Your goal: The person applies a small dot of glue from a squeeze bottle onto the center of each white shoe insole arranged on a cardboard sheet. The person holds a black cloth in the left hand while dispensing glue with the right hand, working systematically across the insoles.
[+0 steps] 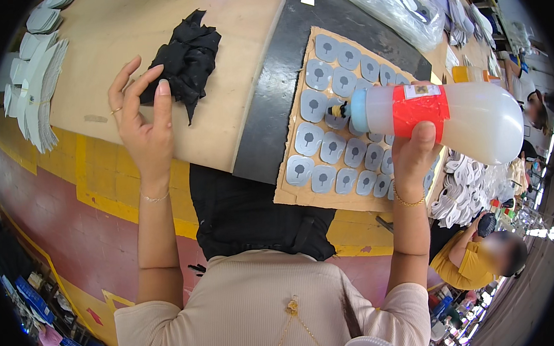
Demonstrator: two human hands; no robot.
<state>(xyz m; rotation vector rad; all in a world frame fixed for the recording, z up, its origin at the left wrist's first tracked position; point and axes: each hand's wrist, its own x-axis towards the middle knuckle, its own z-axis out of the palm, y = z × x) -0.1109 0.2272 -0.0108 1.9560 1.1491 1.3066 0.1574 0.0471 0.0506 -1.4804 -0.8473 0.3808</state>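
Inside right grip (411, 162), head view: bottle (445, 115) clasped, nozzle (339, 110) to its left, above patches (310, 138) on card (291, 196). Left grip (148, 133) loose, empty, at cloth (188, 61), contact unclear. Looks like dispensing onto patches; next move seems to call for aiming nozzle at one.

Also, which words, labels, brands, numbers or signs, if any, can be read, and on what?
No text is readable.
Bottle in the right hand: white label on the red band, too small to read.
Black mat: white sticker, nothing legible.
Grey pieces: dark shapes, no legible letters.
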